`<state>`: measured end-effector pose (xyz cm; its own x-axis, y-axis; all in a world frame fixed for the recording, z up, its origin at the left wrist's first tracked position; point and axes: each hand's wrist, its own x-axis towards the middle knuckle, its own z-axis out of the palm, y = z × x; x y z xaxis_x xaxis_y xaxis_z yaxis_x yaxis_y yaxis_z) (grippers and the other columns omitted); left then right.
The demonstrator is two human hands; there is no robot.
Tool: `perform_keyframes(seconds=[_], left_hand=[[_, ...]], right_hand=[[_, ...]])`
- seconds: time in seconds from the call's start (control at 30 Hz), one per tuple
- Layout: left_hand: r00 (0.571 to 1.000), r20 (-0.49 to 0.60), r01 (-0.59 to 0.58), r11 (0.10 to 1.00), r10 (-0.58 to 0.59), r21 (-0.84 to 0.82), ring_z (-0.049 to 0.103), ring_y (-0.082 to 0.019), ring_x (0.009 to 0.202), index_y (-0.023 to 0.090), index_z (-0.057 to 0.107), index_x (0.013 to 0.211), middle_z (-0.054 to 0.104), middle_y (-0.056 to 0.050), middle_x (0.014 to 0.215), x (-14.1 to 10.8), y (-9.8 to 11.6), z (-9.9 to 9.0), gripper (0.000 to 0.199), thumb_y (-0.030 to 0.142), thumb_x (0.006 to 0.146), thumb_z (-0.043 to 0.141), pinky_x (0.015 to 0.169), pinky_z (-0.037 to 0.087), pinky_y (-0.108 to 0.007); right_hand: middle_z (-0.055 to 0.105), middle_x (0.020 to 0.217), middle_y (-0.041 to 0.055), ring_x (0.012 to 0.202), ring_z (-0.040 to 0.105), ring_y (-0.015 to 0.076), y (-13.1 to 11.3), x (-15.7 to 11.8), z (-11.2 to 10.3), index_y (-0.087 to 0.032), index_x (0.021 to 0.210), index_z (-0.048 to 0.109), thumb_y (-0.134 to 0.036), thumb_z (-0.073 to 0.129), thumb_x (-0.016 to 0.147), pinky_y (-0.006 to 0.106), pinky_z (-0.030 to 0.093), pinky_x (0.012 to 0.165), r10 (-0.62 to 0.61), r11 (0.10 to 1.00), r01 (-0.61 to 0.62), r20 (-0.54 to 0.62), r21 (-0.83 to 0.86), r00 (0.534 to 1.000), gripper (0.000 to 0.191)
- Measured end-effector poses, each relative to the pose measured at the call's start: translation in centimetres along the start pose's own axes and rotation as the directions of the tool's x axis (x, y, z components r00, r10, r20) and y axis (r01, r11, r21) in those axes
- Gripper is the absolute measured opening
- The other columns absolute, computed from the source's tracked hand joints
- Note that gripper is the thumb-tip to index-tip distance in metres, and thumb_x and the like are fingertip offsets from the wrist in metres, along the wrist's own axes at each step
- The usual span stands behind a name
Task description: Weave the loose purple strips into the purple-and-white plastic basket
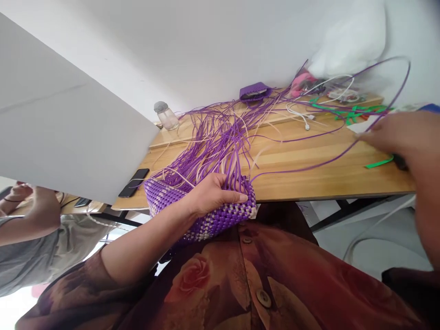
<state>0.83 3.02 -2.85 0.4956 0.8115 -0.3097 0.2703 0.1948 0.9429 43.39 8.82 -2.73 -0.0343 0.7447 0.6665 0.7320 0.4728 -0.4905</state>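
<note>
My left hand (213, 195) is closed on the upper edge of a purple and cream woven basket (208, 227), its thumb lying along the rim near the right corner. The basket rests against my body at the table's front edge. Many loose purple strips (220, 137) and some cream ones fan out from it over the table. From the right corner one long purple strip (318, 167) runs to my right hand (409, 142), which pinches it far out to the right, slightly blurred. Past those fingers the strip loops up and back leftward.
At the back stand a glass jar (167, 117) and a small purple woven piece (255, 93). A phone (134, 183) lies at the left. White cables (307, 120), green strips (364, 112) and plastic bags (350, 41) crowd the back right. Another person's arm (32, 213) shows beyond the partition (79, 119).
</note>
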Motion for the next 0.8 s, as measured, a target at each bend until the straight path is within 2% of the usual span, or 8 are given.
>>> perform_keyframes(seconds=[0.03, 0.13, 0.2, 0.23, 0.3, 0.43, 0.57, 0.8], left_hand=[[1.0, -0.006, 0.0, 1.0, 0.0, -0.014, 0.061, -0.012, 0.066, 0.011, 0.072, 0.073, 0.07, -0.001, 0.07, 0.2, 0.1, 0.0, 0.026, 0.024, 0.058, 0.089, 0.073, 0.05, -0.028], [1.0, 0.006, 0.011, 0.999, -0.01, -0.044, 0.061, -0.011, 0.064, 0.01, 0.072, 0.071, 0.07, -0.001, 0.069, 0.6, 0.3, -0.2, 0.025, 0.022, 0.058, 0.089, 0.071, 0.049, -0.027], [1.0, 0.018, 0.009, 0.998, -0.008, -0.063, 0.061, -0.01, 0.064, 0.01, 0.072, 0.071, 0.07, -0.001, 0.069, 0.7, 0.2, -0.3, 0.024, 0.022, 0.058, 0.089, 0.071, 0.049, -0.026], [1.0, 0.027, 0.0, 0.997, 0.002, -0.077, 0.061, -0.01, 0.064, 0.01, 0.073, 0.073, 0.071, -0.001, 0.07, 0.8, 0.0, -0.4, 0.025, 0.022, 0.058, 0.089, 0.072, 0.049, -0.026], [0.999, 0.045, -0.023, 0.995, 0.028, -0.097, 0.062, -0.01, 0.067, 0.011, 0.074, 0.077, 0.072, 0.0, 0.072, 0.8, -0.3, -0.4, 0.027, 0.023, 0.059, 0.09, 0.074, 0.049, -0.025], [0.995, 0.076, -0.056, 0.993, 0.064, -0.1, 0.064, -0.012, 0.074, 0.011, 0.076, 0.083, 0.073, -0.002, 0.078, 0.7, -0.9, -0.2, 0.033, 0.028, 0.059, 0.091, 0.083, 0.05, -0.028], [0.994, 0.084, -0.054, 0.991, 0.064, -0.127, 0.064, -0.015, 0.075, 0.01, 0.075, 0.083, 0.072, -0.004, 0.079, 0.6, -1.1, 0.0, 0.038, 0.032, 0.056, 0.092, 0.084, 0.051, -0.032], [0.99, 0.099, -0.089, 0.985, 0.105, -0.15, 0.06, -0.012, 0.068, 0.011, 0.073, 0.075, 0.068, -0.001, 0.072, 0.7, -1.3, 0.0, 0.037, 0.032, 0.052, 0.093, 0.078, 0.049, -0.028]], right_hand=[[0.076, 0.084, 0.0054, 0.095, 0.071, 0.0239, -1.9, -0.4, 0.7, -0.018, 0.038, 0.049, -0.057, 0.074, 0.07, 0.03, 0.041, 0.062, 0.156, 0.941, -0.164, -0.05, -0.297, 0.987, 0.056], [0.077, 0.094, 0.0115, 0.096, 0.071, 0.0276, -10.6, -2.9, 3.8, -0.016, 0.093, 0.075, -0.039, 0.065, 0.087, 0.04, 0.046, 0.074, 0.162, 0.863, -0.252, -0.233, -0.439, 0.959, 0.025], [0.074, 0.107, 0.0113, 0.094, 0.07, 0.0219, -16.4, -5.1, 6.4, -0.018, 0.11, 0.07, -0.03, 0.057, 0.095, 0.034, 0.051, 0.074, 0.003, 0.986, -0.035, -0.19, -0.162, 0.982, 0.024], [0.073, 0.11, 0.0089, 0.1, 0.07, 0.0207, -18.6, -6.1, 7.8, -0.02, 0.11, 0.068, -0.026, 0.055, 0.096, 0.033, 0.053, 0.079, -0.088, 0.996, 0.09, -0.058, 0.021, 0.994, 0.02], [0.069, 0.122, 0.0082, 0.114, 0.064, 0.0225, -21.1, -7.7, 10.6, -0.023, 0.114, 0.063, -0.018, 0.05, 0.097, 0.039, 0.05, 0.099, -0.289, 0.946, 0.255, 0.169, 0.201, 0.942, 0.022], [0.07, 0.102, 0.0102, 0.099, 0.064, 0.0245, -20.3, -9.2, 14.0, -0.02, 0.104, 0.063, -0.016, 0.051, 0.095, 0.039, 0.051, 0.089, -0.233, 0.971, 0.219, 0.165, 0.101, 0.958, 0.016], [0.07, 0.087, 0.0064, 0.08, 0.064, 0.0206, -19.0, -9.1, 14.2, -0.02, 0.091, 0.065, -0.023, 0.053, 0.095, 0.033, 0.049, 0.074, -0.045, 0.989, 0.015, 0.209, 0.144, 0.977, 0.013], [0.075, 0.103, 0.0076, 0.099, 0.069, 0.0245, -18.3, -8.9, 14.4, -0.019, 0.098, 0.075, -0.033, 0.061, 0.09, 0.037, 0.056, 0.088, 0.214, 0.799, -0.41, 0.429, 0.441, 0.878, 0.021]])
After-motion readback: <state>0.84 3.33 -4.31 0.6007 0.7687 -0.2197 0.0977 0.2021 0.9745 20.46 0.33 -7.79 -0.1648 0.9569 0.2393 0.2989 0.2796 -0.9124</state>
